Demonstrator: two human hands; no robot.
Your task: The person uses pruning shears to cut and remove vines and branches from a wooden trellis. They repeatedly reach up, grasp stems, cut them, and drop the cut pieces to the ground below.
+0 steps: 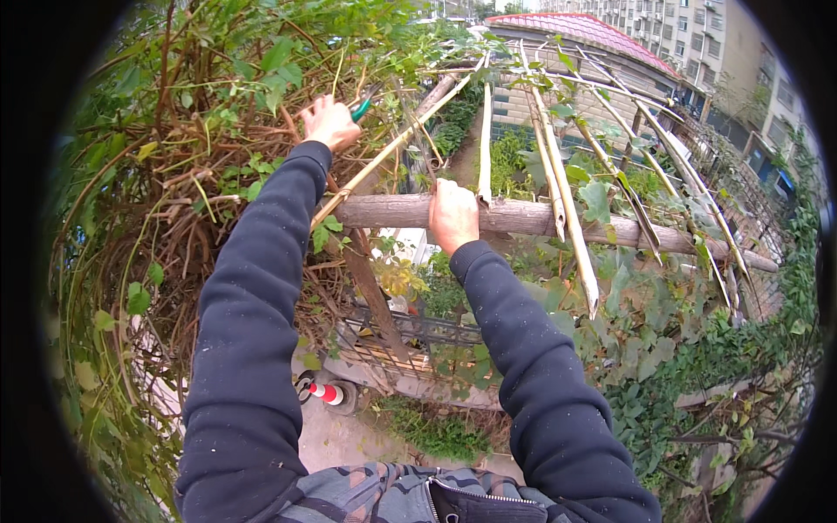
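My left hand point(331, 124) reaches into a dense tangle of woody vines point(196, 222) at the upper left. Green-handled pruning shears point(361, 110) stick out from its thumb side, blades pointing up and to the right. My palm hides the rest of the tool. Lower and to the right, my right hand point(456, 212) is closed at a horizontal wooden log point(523, 217), its knuckles up. A thin dark stem point(416, 134) runs upward from this fist. What lies inside the fist is hidden.
Bamboo poles point(554, 163) slope over the log, several with split ends. A leaning wooden post point(373, 294) stands below it. Far beneath are a metal fence point(425, 330), paving point(346, 438) and a red-and-white traffic cone point(325, 393). Climbing leaves point(641, 346) cover the right side.
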